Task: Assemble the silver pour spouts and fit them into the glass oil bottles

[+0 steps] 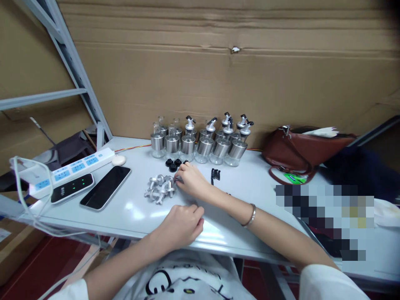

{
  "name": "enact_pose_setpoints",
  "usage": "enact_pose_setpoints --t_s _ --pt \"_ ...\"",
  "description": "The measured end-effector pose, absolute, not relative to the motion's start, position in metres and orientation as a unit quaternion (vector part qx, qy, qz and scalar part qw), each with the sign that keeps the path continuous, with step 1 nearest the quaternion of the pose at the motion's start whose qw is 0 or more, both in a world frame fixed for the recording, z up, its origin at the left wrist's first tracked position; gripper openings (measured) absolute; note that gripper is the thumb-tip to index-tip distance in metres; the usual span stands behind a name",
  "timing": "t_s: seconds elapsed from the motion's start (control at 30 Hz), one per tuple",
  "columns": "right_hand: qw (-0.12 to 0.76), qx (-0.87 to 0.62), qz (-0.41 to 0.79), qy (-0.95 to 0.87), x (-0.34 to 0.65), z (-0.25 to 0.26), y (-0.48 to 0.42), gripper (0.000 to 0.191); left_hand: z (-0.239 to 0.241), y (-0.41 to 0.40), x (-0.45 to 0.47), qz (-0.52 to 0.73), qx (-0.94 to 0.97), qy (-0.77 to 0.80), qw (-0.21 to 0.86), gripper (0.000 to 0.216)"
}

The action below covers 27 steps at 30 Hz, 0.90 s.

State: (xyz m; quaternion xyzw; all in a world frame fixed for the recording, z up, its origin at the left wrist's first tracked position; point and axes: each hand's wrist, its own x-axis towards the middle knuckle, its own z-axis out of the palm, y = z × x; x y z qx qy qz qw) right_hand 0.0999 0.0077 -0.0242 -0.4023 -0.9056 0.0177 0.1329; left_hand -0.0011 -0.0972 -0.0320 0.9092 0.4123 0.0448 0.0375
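Note:
My right hand [191,180] reaches across to the left, its fingers bent together at the right edge of a heap of silver pourer tops [160,188]. A bit of grey shows under its fingertips, too small to name. Just behind that hand lie several black ring-shaped stoppers [173,167]. My left hand [183,225] rests near the table's front edge with curled fingers; what they hold, if anything, is hidden. Small black lever pieces [215,174] lie right of my right hand. Glass bottles with steel sleeves [188,145] stand in rows behind, several topped with silver pourers [211,124].
On the left of the table [134,227] are a power strip [75,168], a smartphone [106,188], a black-faced device [72,188] and a round white case [118,160]. A brown leather bag [300,148] sits at the right. Cardboard [175,79] stands behind the bottles.

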Motion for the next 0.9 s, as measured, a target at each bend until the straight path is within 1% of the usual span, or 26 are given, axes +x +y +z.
enact_pose_setpoints --t_s 0.2,0.33,0.47,0.57,0.63,0.7,0.77,0.83,0.9 --pt "0.121 -0.397 0.016 -0.909 0.095 -0.020 0.010 0.025 -0.037 -0.097 -0.003 0.064 0.912 0.404 0.030 0.015" --pt "0.102 -0.372 0.007 -0.923 0.094 -0.019 0.013 0.018 -0.040 -0.097 -0.003 0.074 0.914 0.399 0.026 0.015" --pt "0.129 -0.392 -0.032 -0.910 0.104 -0.009 0.010 0.013 -0.039 -0.097 -0.003 0.086 0.913 0.398 0.021 0.013" --pt "0.171 -0.404 -0.024 -0.898 0.126 0.004 0.003 0.012 -0.040 -0.097 -0.004 0.111 0.912 0.395 0.021 0.008" --pt "0.220 -0.381 0.014 -0.898 0.146 0.010 -0.003 0.013 -0.043 -0.097 -0.006 0.159 0.900 0.406 0.023 0.002" --pt "0.266 -0.348 0.088 -0.895 0.166 0.013 -0.008 0.014 -0.048 -0.097 -0.007 0.237 0.871 0.430 0.029 0.009" --pt "0.287 -0.335 0.188 -0.877 0.184 0.015 -0.013 0.015 -0.052 -0.096 -0.007 0.318 0.835 0.447 0.047 0.017" --pt "0.292 -0.341 0.289 -0.846 0.196 0.016 -0.016 0.023 -0.055 -0.096 -0.007 0.372 0.811 0.444 0.075 0.024" --pt "0.299 -0.342 0.364 -0.813 0.204 0.019 -0.018 0.030 -0.055 -0.095 -0.006 0.398 0.809 0.420 0.102 0.031"
